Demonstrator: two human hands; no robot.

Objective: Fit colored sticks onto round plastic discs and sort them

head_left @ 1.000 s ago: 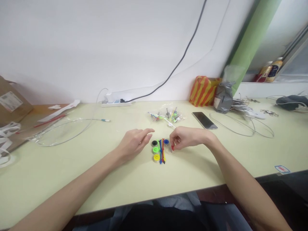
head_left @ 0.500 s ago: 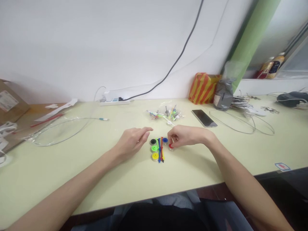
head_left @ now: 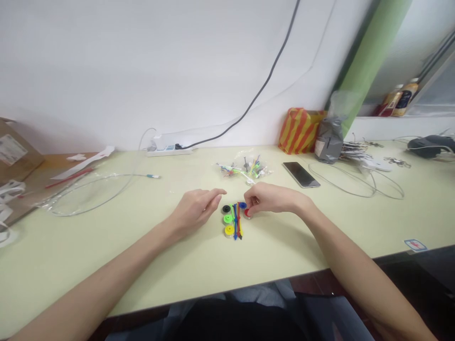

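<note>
My right hand (head_left: pixel 268 196) has its fingertips closed on a small round red-topped base (head_left: pixel 247 213), just below a blue-topped one (head_left: pixel 243 205). Several thin plastic arrows (head_left: pixel 235 225) in blue, red, yellow and green lie side by side to its left. On their other side, a black round base (head_left: pixel 226 209), a green one (head_left: pixel 228 219) and a yellow one (head_left: pixel 229 230) stand in a column. My left hand (head_left: pixel 195 207) rests on the table left of this column, index finger stretched out and the others loosely bent, holding nothing.
Behind the hands lies a clear bag (head_left: pixel 245 168) with more coloured plastic pieces. A phone (head_left: pixel 301 174) sits to the right, near a striped bag (head_left: pixel 300 132) and a looped cable. A power strip (head_left: pixel 167 150) is against the wall; a cardboard box (head_left: pixel 16 147) stands far left.
My right hand has moved slightly left, bringing the red-topped base closer to the arrows and under the blue-topped one. My left hand has stayed in place.
</note>
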